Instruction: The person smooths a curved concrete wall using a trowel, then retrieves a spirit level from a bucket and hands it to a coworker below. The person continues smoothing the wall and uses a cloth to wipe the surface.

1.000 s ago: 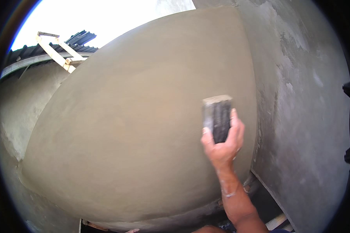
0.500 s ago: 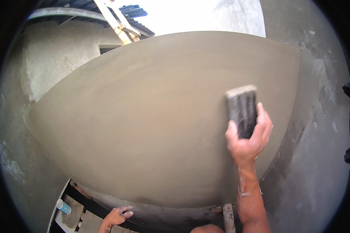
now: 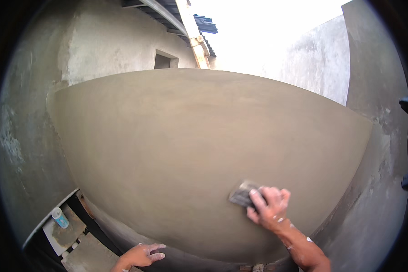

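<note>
A broad curved panel of smooth grey-brown plaster [image 3: 190, 149] fills the middle of the view. My right hand [image 3: 269, 206] grips a dark grey, ridged rectangular block [image 3: 241, 195] with a pale edge, held against the lower right part of the plaster and slightly blurred. Plaster smears show on my right wrist and forearm. My left hand [image 3: 145, 255] is low at the bottom, just left of centre, fingers apart with nothing in them, near the panel's lower edge.
Side walls [image 3: 25, 136] flank the panel. At lower left, boards [image 3: 93, 258] lie over a dark gap, with a white-and-blue cylindrical container [image 3: 60, 217] on them. Behind the panel are a timber [image 3: 189, 27], a corrugated roof [image 3: 206, 25] and a small wall opening [image 3: 163, 61].
My right hand has brought the block down and to the left, now tilted. My view has shifted, showing more behind the panel. My left hand has come into view since the earliest frame.
</note>
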The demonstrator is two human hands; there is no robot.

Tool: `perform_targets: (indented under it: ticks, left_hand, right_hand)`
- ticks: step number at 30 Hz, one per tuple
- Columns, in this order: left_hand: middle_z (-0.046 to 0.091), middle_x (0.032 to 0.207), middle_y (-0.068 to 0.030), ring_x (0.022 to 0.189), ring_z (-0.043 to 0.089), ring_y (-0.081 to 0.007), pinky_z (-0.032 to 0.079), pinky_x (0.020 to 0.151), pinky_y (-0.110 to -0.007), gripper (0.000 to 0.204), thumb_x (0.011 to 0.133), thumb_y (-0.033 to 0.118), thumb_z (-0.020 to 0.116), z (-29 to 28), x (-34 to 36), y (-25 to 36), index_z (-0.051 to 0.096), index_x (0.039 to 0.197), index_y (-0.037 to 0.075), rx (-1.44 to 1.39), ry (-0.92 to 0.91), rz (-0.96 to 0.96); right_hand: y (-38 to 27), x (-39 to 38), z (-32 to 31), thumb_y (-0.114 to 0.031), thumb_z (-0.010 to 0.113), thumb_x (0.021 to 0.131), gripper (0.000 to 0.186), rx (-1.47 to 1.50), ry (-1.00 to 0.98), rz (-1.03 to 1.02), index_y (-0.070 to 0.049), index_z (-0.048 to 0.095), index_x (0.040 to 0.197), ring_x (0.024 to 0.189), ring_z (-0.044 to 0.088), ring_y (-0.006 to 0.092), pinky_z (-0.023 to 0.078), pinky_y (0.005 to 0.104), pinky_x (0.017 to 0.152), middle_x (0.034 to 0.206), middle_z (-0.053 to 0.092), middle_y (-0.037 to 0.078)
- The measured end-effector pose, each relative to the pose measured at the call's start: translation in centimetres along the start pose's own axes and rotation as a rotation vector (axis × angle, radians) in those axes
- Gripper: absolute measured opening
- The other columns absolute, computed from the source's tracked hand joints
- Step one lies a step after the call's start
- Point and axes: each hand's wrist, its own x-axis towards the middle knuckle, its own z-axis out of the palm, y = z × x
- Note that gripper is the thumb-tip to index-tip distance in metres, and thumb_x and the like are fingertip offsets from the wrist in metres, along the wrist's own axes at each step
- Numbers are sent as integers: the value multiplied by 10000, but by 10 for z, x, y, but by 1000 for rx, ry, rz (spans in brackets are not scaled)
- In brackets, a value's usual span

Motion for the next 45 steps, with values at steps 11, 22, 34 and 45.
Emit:
perform_targets:
  ticks: [11,22,34,45]
  left_hand:
    - [678,1482,-181,1350,635,-433,490,1161,-488,671,1068,603,605,15,25,22,548,1602,202,13,-161,219]
    - [719,1377,-216,1179,723,-383,555,1040,-480,592,1057,454,673,24,31,25,595,1541,122,0,-8,545]
    - [724,1341,-258,1194,714,-425,561,1036,-519,570,1011,374,732,18,34,2,630,1506,109,-143,61,517]
    - [714,1389,-235,1207,723,-407,560,1062,-508,569,1010,386,734,34,52,-6,641,1493,98,-230,-48,520]
  right_hand:
    - [-62,156,-1,-227,792,718,617,55,78,-333,-106,726,1319,974,625,253,414,444,800,1139,648,88]
    - [-82,194,50,-218,858,680,717,63,48,-358,-60,700,1362,1006,640,278,436,477,872,1193,631,95]
    - [-67,251,-20,-292,853,660,784,-3,192,-244,-55,688,1389,1091,629,308,454,482,884,1207,644,140]
    - [1,243,-37,-189,804,624,725,-156,340,-37,-42,721,1328,1055,632,315,462,468,924,1162,650,121]
